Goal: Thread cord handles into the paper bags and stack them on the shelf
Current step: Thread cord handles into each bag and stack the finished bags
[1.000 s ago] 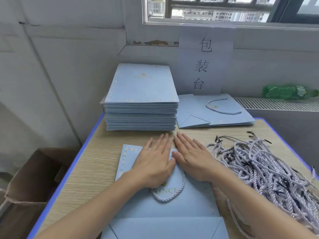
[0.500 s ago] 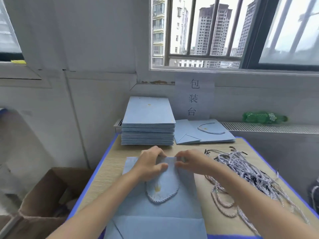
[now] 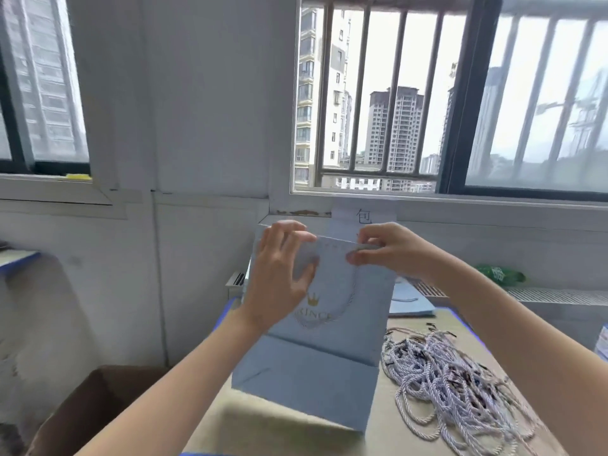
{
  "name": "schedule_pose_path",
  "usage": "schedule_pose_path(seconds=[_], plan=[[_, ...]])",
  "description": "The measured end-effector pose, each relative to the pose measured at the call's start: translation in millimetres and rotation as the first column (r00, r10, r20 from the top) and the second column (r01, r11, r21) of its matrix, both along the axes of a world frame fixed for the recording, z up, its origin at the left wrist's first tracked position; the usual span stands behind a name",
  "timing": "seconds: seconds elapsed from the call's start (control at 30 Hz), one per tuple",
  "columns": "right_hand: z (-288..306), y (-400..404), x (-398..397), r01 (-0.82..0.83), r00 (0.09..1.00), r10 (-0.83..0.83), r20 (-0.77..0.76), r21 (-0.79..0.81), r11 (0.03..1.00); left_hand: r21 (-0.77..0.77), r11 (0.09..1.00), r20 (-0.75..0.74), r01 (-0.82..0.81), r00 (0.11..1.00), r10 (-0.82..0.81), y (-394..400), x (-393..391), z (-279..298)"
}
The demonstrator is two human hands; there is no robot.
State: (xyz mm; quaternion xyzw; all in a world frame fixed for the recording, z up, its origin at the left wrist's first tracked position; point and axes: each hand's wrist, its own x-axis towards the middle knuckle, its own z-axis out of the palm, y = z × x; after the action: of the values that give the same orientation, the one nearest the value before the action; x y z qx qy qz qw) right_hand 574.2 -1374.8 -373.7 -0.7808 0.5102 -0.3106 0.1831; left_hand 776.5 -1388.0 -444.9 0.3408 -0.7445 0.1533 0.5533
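— Where's the bag right now?

— Up off the desk (image 3: 289,422). I've got the pale blue paper bag (image 3: 329,340) lifted in front of me, upright and flat, its folded bottom flap hanging lowest, over the near part of the desk.

— And your hands?

— Both at the top edge. My left hand (image 3: 279,271) holds the left side of the bag, palm against the front face, thumb over the rim, fingers curled round it. My right hand (image 3: 385,251) pinches the top rim at the right, fingertips and thumb closed on the paper.

— Is the handle in?

— A cord handle (image 3: 342,307) hangs in a loop down the front face, across the gold crown print. It's blurred, so I can't tell how its ends sit at the rim.

— What else is on the desk?

— A heap of loose cords (image 3: 450,383), white twisted ones with dark tips, lies to my right, near the bag but apart from it. Behind the bag, on the right, a corner of another blue bag (image 3: 411,304) lies flat. A green bottle (image 3: 500,274) lies on the ledge by the wall.

— Anything lower down?

— A brown cardboard box (image 3: 95,406), open, sits beside the desk to my left. A paper sign (image 3: 365,215) with dark characters shows just above the bag, under the window.
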Motion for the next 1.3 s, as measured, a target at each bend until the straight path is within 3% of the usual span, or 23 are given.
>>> schedule_pose_path(seconds=[0.13, 0.23, 0.33, 0.43, 0.53, 0.67, 0.93, 1.0, 1.07, 1.13, 1.2, 1.3], plan=[[9.3, 0.6, -13.8, 0.066, 0.996, -0.061, 0.061, -0.086, 0.994, 0.025, 1.0, -0.024, -0.013, 1.0, 0.014, 0.8, -6.0, -20.2], [16.8, -5.2, -30.2, 0.205, 0.973, -0.181, 0.143, -0.169, 0.964, 0.207, 0.976, 0.012, 0.068, 0.997, -0.073, -1.9, -17.2, -36.2], [20.2, -13.5, -53.5, 0.328, 0.926, -0.269, 0.266, -0.21, 0.921, 0.391, 0.906, 0.107, 0.159, 0.97, -0.217, 0.0, -32.3, -52.0], [17.3, -23.4, -76.8, 0.409, 0.879, -0.316, 0.357, -0.224, 0.885, 0.366, 0.922, 0.259, 0.129, 0.937, -0.234, -4.3, -52.3, -65.1], [4.7, -43.6, -102.8, 0.493, 0.795, -0.365, 0.484, -0.165, 0.854, 0.395, 0.919, 0.397, 0.008, 0.901, -0.178, -23.9, -73.2, -77.5], [-26.1, -87.6, -144.5, 0.556, 0.644, -0.422, 0.638, -0.011, 0.831, 0.359, 0.933, 0.39, -0.012, 0.91, -0.138, -71.4, -99.9, -83.4], [-99.3, -194.3, -202.3, 0.444, 0.441, -0.438, 0.784, 0.234, 0.865, 0.378, 0.897, 0.592, -0.229, 0.805, -0.043, -174.8, -132.9, -71.1], [-126.4, -218.1, -208.8, 0.45, 0.429, -0.5, 0.752, 0.302, 0.84, 0.403, 0.859, 0.693, -0.317, 0.718, -0.061, -189.7, -139.9, -77.5], [-158.4, -236.1, -211.3, 0.492, 0.5, -0.604, 0.621, 0.37, 0.788, 0.413, 0.819, 0.781, -0.399, 0.617, -0.093, -198.7, -145.2, -89.4], [-185.3, -246.7, -213.3, 0.632, 0.667, -0.704, 0.242, 0.317, 0.708, 0.406, 0.801, 0.821, -0.44, 0.561, -0.108, -203.8, -148.7, -101.5], [-200.5, -249.9, -212.2, 0.72, 0.692, -0.713, -0.118, 0.185, 0.668, 0.406, 0.803, 0.818, -0.437, 0.566, -0.105, -206.7, -149.5, -109.3], [-205.5, -249.3, -206.9, 0.73, 0.664, -0.688, -0.293, 0.053, 0.682, 0.436, 0.799, 0.786, -0.414, 0.608, -0.113, -207.3, -145.5, -113.8]])
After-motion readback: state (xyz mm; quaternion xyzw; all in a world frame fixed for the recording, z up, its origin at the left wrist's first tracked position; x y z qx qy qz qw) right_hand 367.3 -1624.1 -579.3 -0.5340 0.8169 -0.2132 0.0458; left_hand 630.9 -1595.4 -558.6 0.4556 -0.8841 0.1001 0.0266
